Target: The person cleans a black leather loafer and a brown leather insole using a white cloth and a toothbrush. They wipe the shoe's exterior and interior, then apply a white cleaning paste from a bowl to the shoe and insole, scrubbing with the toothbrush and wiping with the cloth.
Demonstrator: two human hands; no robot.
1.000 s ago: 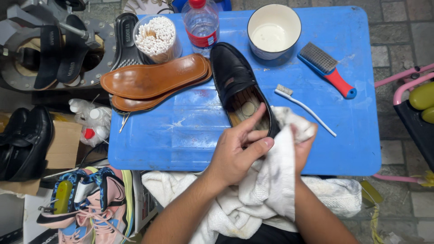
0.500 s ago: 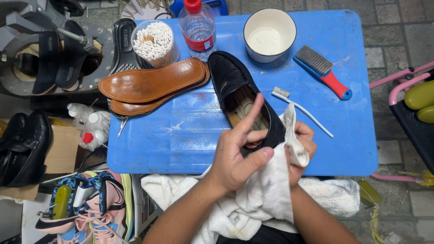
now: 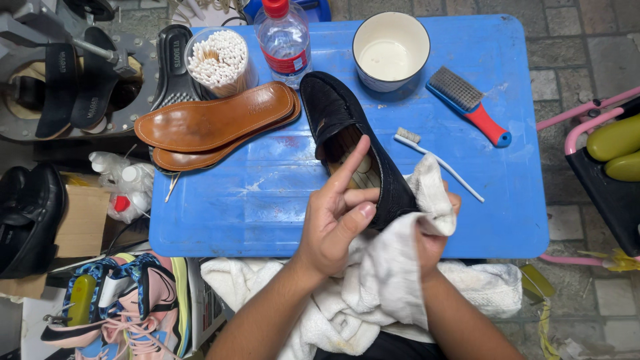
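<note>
A black loafer (image 3: 337,120) lies on the blue table (image 3: 267,200), toe pointing away, its tan insole showing. My left hand (image 3: 333,223) grips the heel rim, index finger raised over the opening and thumb against the heel. My right hand (image 3: 437,230) is wrapped in a white cloth (image 3: 400,267) and presses it against the outer heel side of the loafer. The cloth hangs down over my lap.
Two brown insoles (image 3: 213,123) lie left of the loafer. At the back stand a tub of cotton swabs (image 3: 220,60), a water bottle (image 3: 283,40) and a white bowl (image 3: 390,50). A red-handled brush (image 3: 467,103) and a white toothbrush (image 3: 437,160) lie right. Other shoes sit left on the floor.
The loafer's heel has lifted and tilted toward me in my left hand. My right hand with the cloth has shifted along the heel side, and my left index finger has straightened upward.
</note>
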